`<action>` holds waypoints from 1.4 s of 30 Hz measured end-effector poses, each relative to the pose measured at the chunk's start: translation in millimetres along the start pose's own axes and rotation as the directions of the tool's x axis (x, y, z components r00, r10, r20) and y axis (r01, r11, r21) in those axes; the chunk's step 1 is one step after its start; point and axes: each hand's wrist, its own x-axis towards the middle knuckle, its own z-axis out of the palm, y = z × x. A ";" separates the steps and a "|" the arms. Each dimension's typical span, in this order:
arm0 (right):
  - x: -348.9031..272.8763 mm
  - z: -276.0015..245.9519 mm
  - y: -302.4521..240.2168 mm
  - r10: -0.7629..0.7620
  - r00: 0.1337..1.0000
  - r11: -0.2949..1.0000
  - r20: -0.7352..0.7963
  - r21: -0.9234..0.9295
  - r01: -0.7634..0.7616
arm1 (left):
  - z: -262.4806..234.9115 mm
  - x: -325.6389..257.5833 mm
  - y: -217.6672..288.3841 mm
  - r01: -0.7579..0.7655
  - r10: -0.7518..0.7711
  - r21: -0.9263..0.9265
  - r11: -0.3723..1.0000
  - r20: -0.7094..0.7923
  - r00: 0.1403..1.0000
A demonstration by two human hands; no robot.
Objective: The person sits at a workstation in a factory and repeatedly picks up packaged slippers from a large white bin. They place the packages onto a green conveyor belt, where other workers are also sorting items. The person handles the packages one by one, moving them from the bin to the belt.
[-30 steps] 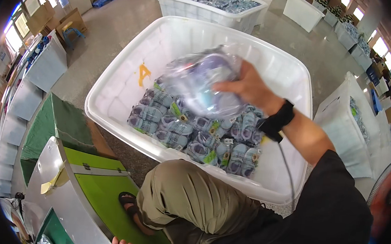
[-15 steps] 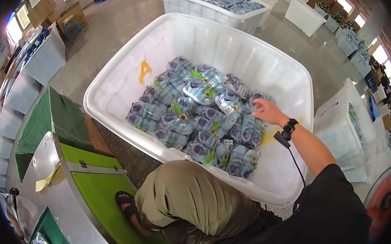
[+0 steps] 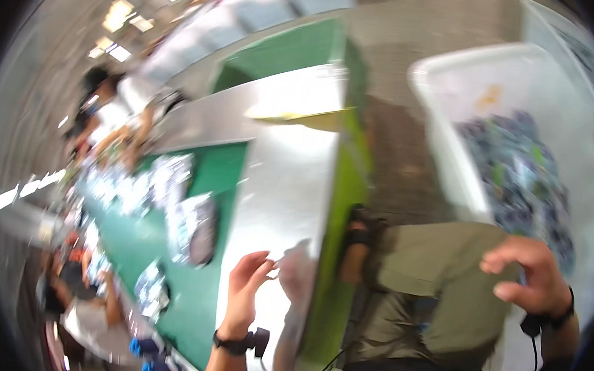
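My left hand (image 3: 250, 283) is raised over the metal edge (image 3: 278, 205) of a green conveyor belt (image 3: 197, 303), its fingers loosely bent and nothing seen in them. Above my knee, on the right, my right hand (image 3: 531, 274) holds nothing, its thumb and fingers apart. Nearest the left hand on the belt lies a dark shoe in clear plastic (image 3: 199, 230), with another clear-bagged item (image 3: 153, 289) closer to me. A large white bin (image 3: 448, 128) beside my right hand holds many bagged blue-purple shoes (image 3: 521, 172). The picture is blurred by motion.
Two people (image 3: 118, 112) (image 3: 85, 301) work along the belt's far side, near a heap of shiny bagged items (image 3: 119, 182). A green box (image 3: 286, 52) stands beyond the metal end. Another white bin (image 3: 579, 54) is at the upper right.
My view has swung left from the bin to the belt. The right hand has left the shoes in the bin, and the left hand has come fully into view above the metal edge.
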 end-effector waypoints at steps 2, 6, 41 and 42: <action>8.3 21.1 4.6 0.030 0.999 0.992 -0.036 0.127 -0.025 | -32.6 12.6 -7.7 -0.038 0.043 0.077 0.996 -0.069 0.997; 9.8 46.9 22.9 0.157 0.961 0.986 -0.229 -0.026 -0.167 | -114.8 42.1 -37.6 -0.033 0.223 0.429 0.902 -0.402 0.888; 16.6 67.7 17.1 -0.247 0.952 0.884 -0.182 -0.446 0.144 | -73.0 -25.4 -43.0 -0.084 -0.012 -0.305 0.949 -0.300 0.954; 16.8 67.6 16.4 -0.255 0.949 0.884 -0.184 -0.443 0.152 | -66.1 -21.3 -40.5 -0.062 -0.017 -0.248 0.967 -0.305 0.952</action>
